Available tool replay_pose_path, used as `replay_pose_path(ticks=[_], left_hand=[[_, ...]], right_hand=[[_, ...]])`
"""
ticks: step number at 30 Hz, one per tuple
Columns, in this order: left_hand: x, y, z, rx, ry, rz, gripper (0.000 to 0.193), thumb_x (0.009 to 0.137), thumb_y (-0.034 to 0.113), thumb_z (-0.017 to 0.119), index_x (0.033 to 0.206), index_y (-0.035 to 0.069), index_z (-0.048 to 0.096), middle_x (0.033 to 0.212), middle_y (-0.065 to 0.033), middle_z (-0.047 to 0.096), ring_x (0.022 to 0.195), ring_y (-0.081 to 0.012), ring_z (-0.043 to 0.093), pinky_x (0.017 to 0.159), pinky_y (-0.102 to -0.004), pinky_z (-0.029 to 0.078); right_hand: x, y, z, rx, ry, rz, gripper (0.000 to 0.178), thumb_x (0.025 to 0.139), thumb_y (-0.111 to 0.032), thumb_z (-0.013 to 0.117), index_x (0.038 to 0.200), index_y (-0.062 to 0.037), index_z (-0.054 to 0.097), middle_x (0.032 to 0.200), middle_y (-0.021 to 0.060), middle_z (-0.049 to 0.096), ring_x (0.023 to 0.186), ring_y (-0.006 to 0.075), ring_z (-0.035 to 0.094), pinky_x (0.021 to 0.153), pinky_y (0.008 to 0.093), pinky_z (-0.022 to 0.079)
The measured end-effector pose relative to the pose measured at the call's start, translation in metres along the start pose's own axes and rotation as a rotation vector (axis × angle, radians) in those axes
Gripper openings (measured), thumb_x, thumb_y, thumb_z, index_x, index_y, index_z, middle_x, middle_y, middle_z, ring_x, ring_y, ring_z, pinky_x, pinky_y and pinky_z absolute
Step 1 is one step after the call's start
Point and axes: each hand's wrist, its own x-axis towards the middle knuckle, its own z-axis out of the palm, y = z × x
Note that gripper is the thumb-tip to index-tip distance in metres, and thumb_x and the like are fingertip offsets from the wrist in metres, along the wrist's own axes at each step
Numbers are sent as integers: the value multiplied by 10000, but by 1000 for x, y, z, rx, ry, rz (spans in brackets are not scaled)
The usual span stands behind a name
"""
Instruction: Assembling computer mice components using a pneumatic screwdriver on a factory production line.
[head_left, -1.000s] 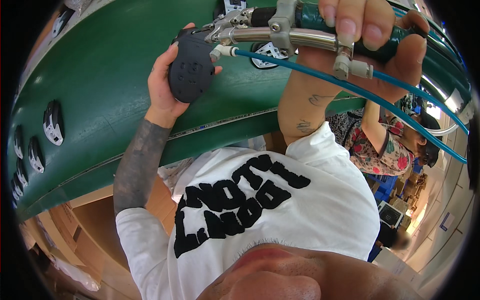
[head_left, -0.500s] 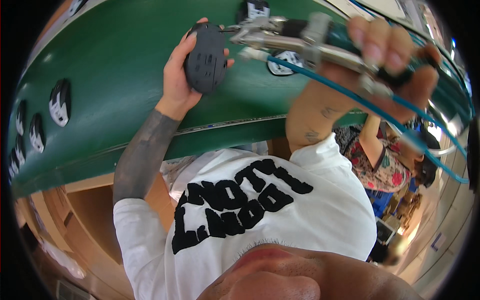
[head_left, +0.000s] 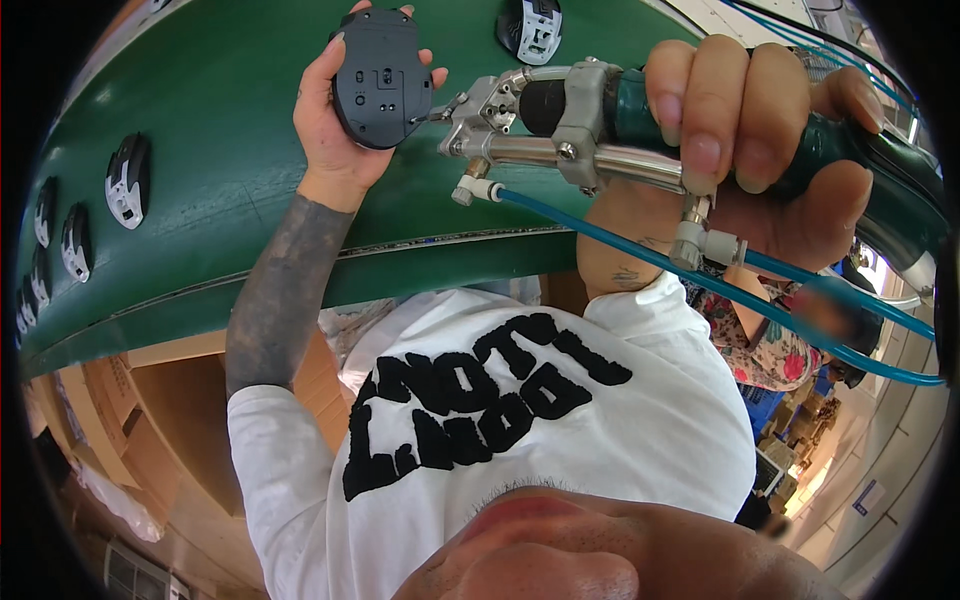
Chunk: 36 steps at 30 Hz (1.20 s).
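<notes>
My left hand [head_left: 325, 125] is closed round a black computer mouse [head_left: 385, 85], its underside with small holes and slots turned up. In my right hand [head_left: 745, 125] is a powered screwdriver [head_left: 580, 125] with a metal nose and a dark green body, held nearly level. Its thin tip meets the mouse's lower right edge; whether it sits in a hole I cannot tell. A blue air hose [head_left: 600, 232] runs from the metal fittings under the driver toward the right.
Black-and-white mouse shells [head_left: 127, 182] lie on the green worktop [head_left: 220, 150] at left, with another mouse shell [head_left: 530, 30] at the far middle. Cardboard boxes [head_left: 190, 420] stand under the near edge. A person in a flowered top [head_left: 765, 355] is at the right.
My left hand has shifted left and away with the mouse. The screwdriver has moved left and nearer in my right hand, keeping its tip by the mouse's right edge.
</notes>
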Motion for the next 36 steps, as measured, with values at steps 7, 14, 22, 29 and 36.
replay_pose_path(ticks=[7,14,22,29,36], left_hand=[[-2,-1,0,-92,-64,-5,487,934,332,431,1362,101,403,1364,-179,434,1041,-313,577,956,-506,458],[1,0,-1,41,125,19,443,945,331,433,1331,113,431,1344,-164,455,1032,-315,579,954,-507,461],[2,-5,2,92,245,10,412,952,310,431,1308,103,447,1282,-162,517,1020,-319,592,953,-509,470],[2,-7,-8,8,43,-58,443,951,302,427,1335,82,422,1342,-183,476,1051,-338,591,928,-443,498],[-4,-6,5,4,203,-15,391,930,337,495,1242,102,506,1159,-120,587,977,-286,627,844,-470,539]], right_hand=[[2,8,-3,22,-27,-11,388,976,-336,456,1306,-132,457,868,44,519,812,199,538,790,379,365],[5,4,1,-1,-37,63,406,973,-354,448,1295,-110,479,858,47,510,827,208,537,789,383,369],[0,-12,4,53,-7,-57,389,922,-392,573,1211,-132,570,856,14,571,830,171,588,810,339,395],[0,2,2,65,-94,-4,458,951,-413,509,1323,-149,469,919,41,533,863,198,558,846,383,371],[7,19,7,26,-101,-14,425,959,-396,487,1312,-159,468,885,27,514,818,184,538,787,365,380]])
